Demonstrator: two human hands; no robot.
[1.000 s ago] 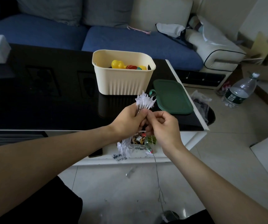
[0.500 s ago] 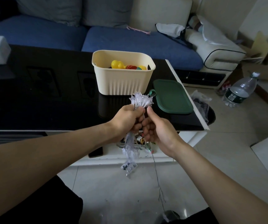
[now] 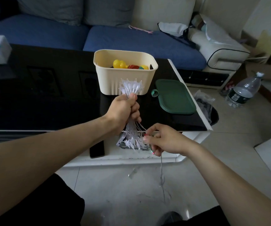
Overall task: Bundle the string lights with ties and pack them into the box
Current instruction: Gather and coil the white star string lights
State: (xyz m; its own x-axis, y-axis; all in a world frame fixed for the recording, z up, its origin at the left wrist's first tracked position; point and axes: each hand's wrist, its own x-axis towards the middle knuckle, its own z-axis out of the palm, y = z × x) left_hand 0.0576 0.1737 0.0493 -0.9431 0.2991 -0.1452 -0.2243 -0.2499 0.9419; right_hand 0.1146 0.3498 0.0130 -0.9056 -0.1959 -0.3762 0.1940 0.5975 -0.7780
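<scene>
string lights (image 3: pixel 130 88) upright in left hand (image 3: pixel 123 111), star tips up.

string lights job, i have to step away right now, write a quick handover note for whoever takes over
Left hand: grips the bunch of white star-shaped string lights by its wires, above the black glass table.
Right hand: pinches a thin wire that trails to the floor.
Cream ribbed plastic box: open, on the table, with colourful toys inside; green lid beside it.
Done: lights gathered.
Left: tie the bunch, pack it into the box.
</scene>
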